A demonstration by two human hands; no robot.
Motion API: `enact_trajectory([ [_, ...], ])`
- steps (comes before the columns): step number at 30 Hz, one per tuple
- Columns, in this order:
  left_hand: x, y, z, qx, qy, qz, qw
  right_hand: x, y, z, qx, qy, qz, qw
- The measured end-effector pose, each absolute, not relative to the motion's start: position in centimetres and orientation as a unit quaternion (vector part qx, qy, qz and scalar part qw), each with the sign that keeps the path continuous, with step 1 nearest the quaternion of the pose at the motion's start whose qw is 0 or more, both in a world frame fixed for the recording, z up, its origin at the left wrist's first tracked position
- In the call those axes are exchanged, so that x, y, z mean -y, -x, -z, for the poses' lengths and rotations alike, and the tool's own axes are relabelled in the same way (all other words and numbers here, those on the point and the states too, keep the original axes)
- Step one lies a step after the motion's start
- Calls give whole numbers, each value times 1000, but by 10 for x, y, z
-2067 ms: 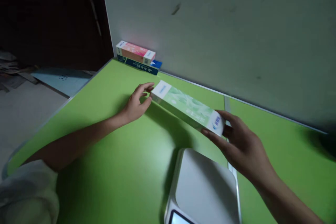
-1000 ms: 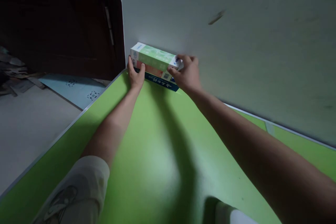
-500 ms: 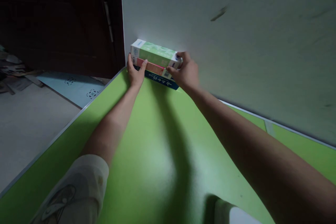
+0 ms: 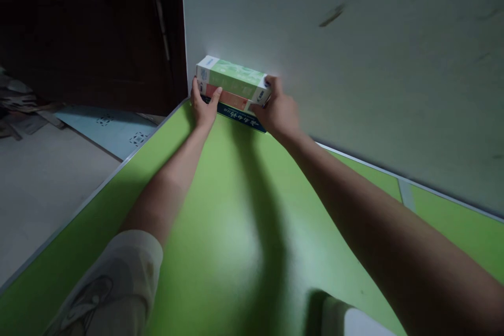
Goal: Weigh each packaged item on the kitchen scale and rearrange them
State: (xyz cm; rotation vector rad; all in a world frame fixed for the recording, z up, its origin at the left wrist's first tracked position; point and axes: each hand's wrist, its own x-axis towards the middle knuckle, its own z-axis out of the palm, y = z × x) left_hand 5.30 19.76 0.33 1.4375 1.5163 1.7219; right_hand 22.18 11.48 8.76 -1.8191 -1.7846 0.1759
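Three long cartons that look like toothpaste boxes lie stacked at the far corner, against the wall. On top is a green-and-white box; beneath it is a pink-orange box, and a dark blue box with white lettering rests at the bottom on the green tabletop. My left hand grips the stack's left end, fingers at the end and thumb against the pink-orange box's front. My right hand closes around the right end, fingers on the green-and-white box and thumb low by the pink-orange one.
A pale wall with a brown mark runs along the table's back edge. Dark wooden furniture or a door stands at left, above a light blue panel on the floor. A white rounded object is partly visible at the bottom edge.
The right hand's thumb has shifted slightly at the stack's right end, and the upper boxes look a little better lined up. The left hand keeps its place.
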Motion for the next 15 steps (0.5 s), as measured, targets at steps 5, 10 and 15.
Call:
enact_trajectory([
  [5,-187,-57,-8,-550,-526,-626,171,-120,-227,-77,682,645,-65,337],
  [10,-162,-73,-21,-514,-602,-604,89,-122,-228,-73,676,654,-77,330],
  [15,-150,-86,-24,-463,-717,-508,111,-125,-231,-65,687,619,-74,373],
])
